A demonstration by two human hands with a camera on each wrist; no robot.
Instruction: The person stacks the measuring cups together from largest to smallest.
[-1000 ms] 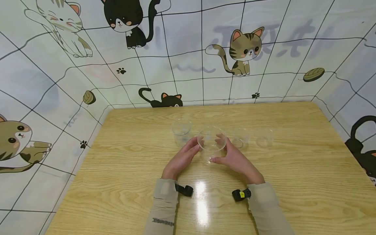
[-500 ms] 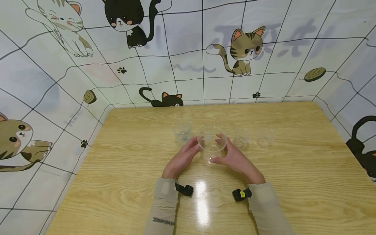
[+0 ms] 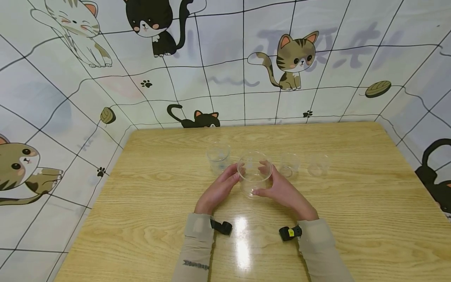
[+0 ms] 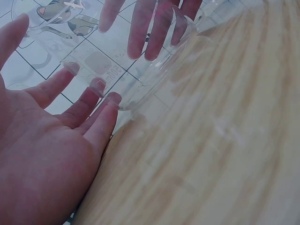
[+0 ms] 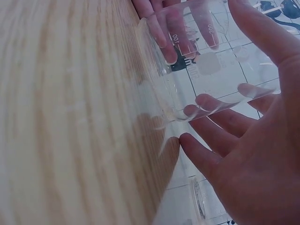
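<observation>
A clear beaker [image 3: 254, 180] stands upright near the middle of the wooden table, between my two hands. From the left, my left hand [image 3: 216, 192] holds its side with the fingertips. My right hand [image 3: 284, 192] holds the opposite side, the thumb low at the front and the fingers reaching round behind. In the right wrist view, the beaker [image 5: 206, 61] bears white graduation marks and a pale label patch. The left wrist view shows the left fingertips against the lower wall of the beaker [image 4: 96, 61], the right fingers seen through it.
Another clear beaker [image 3: 218, 156] stands just behind my left hand. Two smaller clear vessels, a nearer one [image 3: 289, 165] and one farther right [image 3: 318, 166], stand beyond my right hand. A cat-printed cloth [image 3: 225, 84] borders the back and sides of the table [image 3: 141, 196].
</observation>
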